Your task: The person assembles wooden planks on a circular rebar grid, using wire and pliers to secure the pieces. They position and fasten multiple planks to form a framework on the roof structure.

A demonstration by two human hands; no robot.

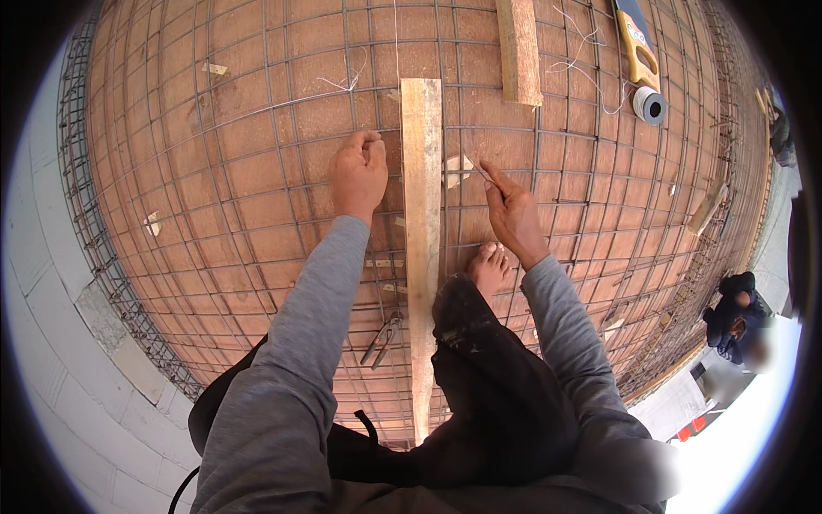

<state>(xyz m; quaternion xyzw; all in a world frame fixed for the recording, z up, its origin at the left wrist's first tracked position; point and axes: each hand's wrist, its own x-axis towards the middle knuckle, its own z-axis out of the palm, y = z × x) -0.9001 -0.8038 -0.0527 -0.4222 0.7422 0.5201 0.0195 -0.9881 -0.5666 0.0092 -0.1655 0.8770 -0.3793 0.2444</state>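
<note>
I'm seeing long grey sleeves [330,283] running down to both wrists, snug at the cuffs. Dark trousers [488,385], dusty at the knee, possibly paint-flecked. One foot [490,267] is bare.

Both hands [359,171] [511,214] on rebar mesh [257,128] beside long wooden plank [421,214]

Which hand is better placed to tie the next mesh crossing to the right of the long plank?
Probably the right hand: it lies right of the long plank and already pinches a thin wire over the mesh. The left hand is fisted on the plank's other side.
</note>
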